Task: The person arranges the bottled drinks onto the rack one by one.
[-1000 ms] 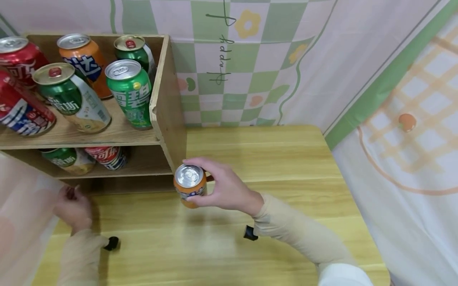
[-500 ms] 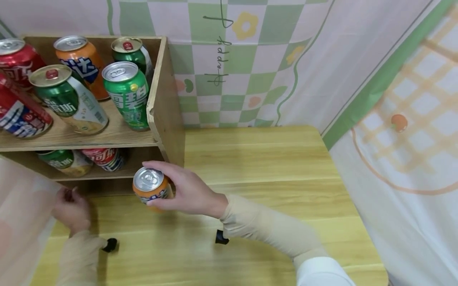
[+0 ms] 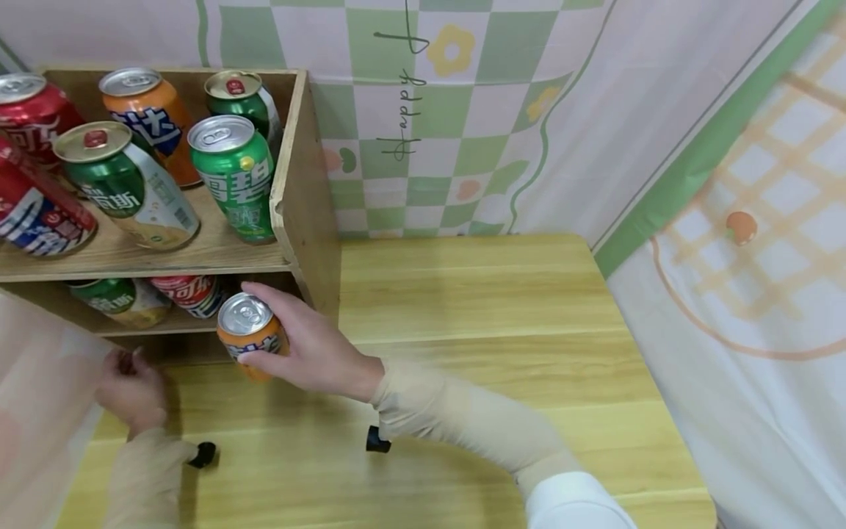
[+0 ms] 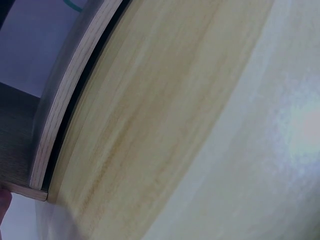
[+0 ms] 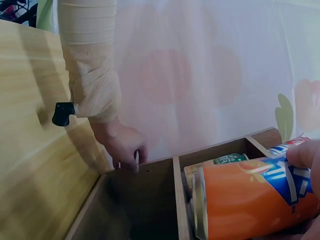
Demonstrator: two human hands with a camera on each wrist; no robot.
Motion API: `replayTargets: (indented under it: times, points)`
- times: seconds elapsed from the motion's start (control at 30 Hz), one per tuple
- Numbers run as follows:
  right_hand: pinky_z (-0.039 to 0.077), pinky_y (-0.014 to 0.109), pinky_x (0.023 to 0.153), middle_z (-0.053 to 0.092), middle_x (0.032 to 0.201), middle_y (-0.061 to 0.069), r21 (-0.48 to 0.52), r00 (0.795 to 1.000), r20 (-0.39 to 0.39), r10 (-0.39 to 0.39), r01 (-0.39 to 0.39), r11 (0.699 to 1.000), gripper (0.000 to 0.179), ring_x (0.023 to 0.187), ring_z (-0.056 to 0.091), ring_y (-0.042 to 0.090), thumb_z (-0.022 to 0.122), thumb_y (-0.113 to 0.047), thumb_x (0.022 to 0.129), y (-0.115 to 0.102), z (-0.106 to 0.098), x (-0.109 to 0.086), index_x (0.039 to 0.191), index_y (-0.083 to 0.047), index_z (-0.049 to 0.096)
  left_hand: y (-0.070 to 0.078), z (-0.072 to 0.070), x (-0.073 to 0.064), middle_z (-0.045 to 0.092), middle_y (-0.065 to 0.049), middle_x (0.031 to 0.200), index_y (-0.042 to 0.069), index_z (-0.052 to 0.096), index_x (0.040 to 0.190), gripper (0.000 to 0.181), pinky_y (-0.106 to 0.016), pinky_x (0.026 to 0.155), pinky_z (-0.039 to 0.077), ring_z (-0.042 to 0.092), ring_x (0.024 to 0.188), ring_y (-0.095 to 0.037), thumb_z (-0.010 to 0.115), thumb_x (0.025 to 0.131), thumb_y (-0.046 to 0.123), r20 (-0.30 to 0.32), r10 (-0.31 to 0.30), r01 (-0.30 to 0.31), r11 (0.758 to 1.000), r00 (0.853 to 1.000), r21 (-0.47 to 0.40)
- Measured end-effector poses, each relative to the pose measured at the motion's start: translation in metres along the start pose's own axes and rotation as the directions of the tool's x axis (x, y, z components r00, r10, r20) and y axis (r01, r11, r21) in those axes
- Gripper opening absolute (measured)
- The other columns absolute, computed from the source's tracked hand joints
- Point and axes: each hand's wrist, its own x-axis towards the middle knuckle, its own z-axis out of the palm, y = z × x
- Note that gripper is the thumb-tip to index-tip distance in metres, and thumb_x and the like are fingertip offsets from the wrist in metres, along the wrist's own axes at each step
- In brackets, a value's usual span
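In the head view my right hand [image 3: 311, 345] grips an orange soda can [image 3: 254, 344] from its right side, silver lid up and slightly tilted. That can is in front of the lower compartment of a wooden shelf [image 3: 313, 198], right of a red can [image 3: 192, 292]. The right wrist view shows the orange can [image 5: 250, 195] close up, with part of the hand around it. My left hand [image 3: 135, 389] is at the shelf's lower left corner, fingers curled at the board's edge. Only a fingertip [image 4: 4, 202] of it shows in the left wrist view.
Upper shelf: a green Sprite-type can [image 3: 238, 187], a dark green can [image 3: 128, 191], an orange can [image 3: 148, 121] and several others stand close together. Below, a green-and-white can [image 3: 122, 300] lies left of the red one. The wooden table [image 3: 463, 294] extends right; patterned cloth [image 3: 436, 147] hangs behind.
My right hand has carried the orange can leftward along the shelf's front, from the right side panel to the lower compartment's opening. The left hand has stayed in place.
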Motion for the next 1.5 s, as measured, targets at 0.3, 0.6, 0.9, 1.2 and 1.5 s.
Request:
replayTargets:
  times: [0.3, 0.6, 0.9, 1.2, 1.5]
  points:
    - [0.04, 0.011, 0.1, 0.056, 0.134, 0.013, -0.035, 0.989, -0.143, 0.019, -0.024, 0.999, 0.074, 0.119, 0.056, 0.012, 0.075, -0.017, 0.093, 0.006, 0.014, 0.01, 0.15, 0.003, 0.032, 0.001, 0.002, -0.001, 0.038, 0.039, 0.074, -0.007, 0.066, 0.106, 0.024, -0.006, 0.076, 0.037, 0.038, 0.073, 0.02, 0.057, 0.098, 0.014, -0.008, 0.007, -0.007, 1.0, 1.0, -0.014]
    - [0.04, 0.01, 0.097, 0.061, 0.124, 0.012, -0.158, 0.956, -0.293, 0.018, -0.067, 0.985, 0.061, 0.113, 0.058, 0.012, 0.075, -0.019, 0.093, 0.007, 0.035, 0.024, 0.139, 0.002, 0.042, -0.001, -0.001, 0.0, 0.036, 0.04, 0.072, -0.006, 0.066, 0.103, 0.024, -0.007, 0.074, 0.033, 0.036, 0.072, 0.019, 0.059, 0.099, 0.017, -0.015, 0.012, -0.012, 1.0, 1.0, 0.014]
    - [0.046, 0.014, 0.093, 0.057, 0.126, 0.017, -0.121, 0.917, -0.386, 0.097, -0.154, 0.981, 0.064, 0.114, 0.058, 0.019, 0.065, -0.021, 0.1, 0.008, 0.046, 0.032, 0.149, 0.0, 0.03, -0.001, -0.001, 0.0, 0.037, 0.036, 0.073, -0.007, 0.065, 0.103, 0.026, -0.008, 0.074, 0.032, 0.035, 0.072, 0.018, 0.058, 0.099, 0.018, -0.021, 0.031, -0.031, 0.999, 0.999, 0.01]
    - [0.052, 0.017, 0.084, 0.064, 0.115, 0.015, -0.09, 0.889, -0.434, 0.144, -0.202, 0.975, 0.052, 0.101, 0.065, 0.017, 0.062, -0.017, 0.102, 0.014, 0.049, 0.044, 0.143, 0.001, 0.037, 0.002, -0.001, -0.001, 0.037, 0.038, 0.073, -0.008, 0.067, 0.104, 0.025, -0.008, 0.073, 0.032, 0.037, 0.072, 0.018, 0.059, 0.099, 0.015, -0.027, 0.042, -0.042, 0.999, 0.999, -0.01]
    - [0.054, 0.02, 0.086, 0.066, 0.119, 0.017, -0.109, 0.876, -0.453, 0.164, -0.238, 0.965, 0.05, 0.106, 0.068, 0.018, 0.057, -0.018, 0.104, 0.02, 0.051, 0.052, 0.145, 0.002, 0.036, -0.001, 0.0, 0.0, 0.037, 0.036, 0.074, -0.008, 0.066, 0.103, 0.027, -0.008, 0.074, 0.031, 0.035, 0.073, 0.018, 0.058, 0.099, 0.017, -0.034, 0.046, -0.046, 0.999, 0.998, 0.005]
